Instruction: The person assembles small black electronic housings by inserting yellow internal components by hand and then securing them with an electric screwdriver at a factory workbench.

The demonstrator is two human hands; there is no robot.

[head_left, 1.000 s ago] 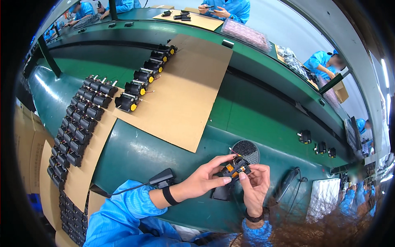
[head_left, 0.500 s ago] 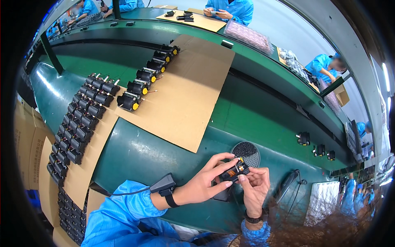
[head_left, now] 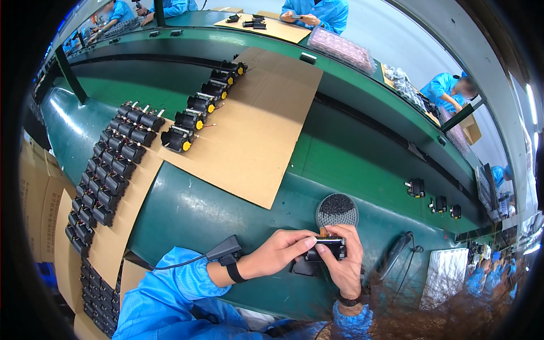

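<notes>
Both hands hold a small black device module [head_left: 335, 248] just below a round grey tray [head_left: 321, 220] of tiny black parts. My left hand [head_left: 279, 253] pinches its left end, thumb on the upper face. My right hand [head_left: 347, 266] wraps the right end, with the thumb pressed on the front and fingers behind. A short orange-brown strip [head_left: 323, 232] sticks up at the module's far edge. Under the hands, a dark flat piece [head_left: 306, 267] lies on the green bench, partly covered.
Rows of black modules [head_left: 116, 164] stand on cardboard at the left. More with yellow round parts [head_left: 195, 122] line a cardboard sheet [head_left: 266, 141]. A black corded tool [head_left: 395, 256] lies at the right. Several modules [head_left: 416, 187] sit beyond it. Co-workers in blue [head_left: 317, 14] sit opposite.
The module has been turned over, hiding its orange-and-metal side and showing a smooth black face. My right fingers have moved up round its far edge, and both hands have shifted grip.
</notes>
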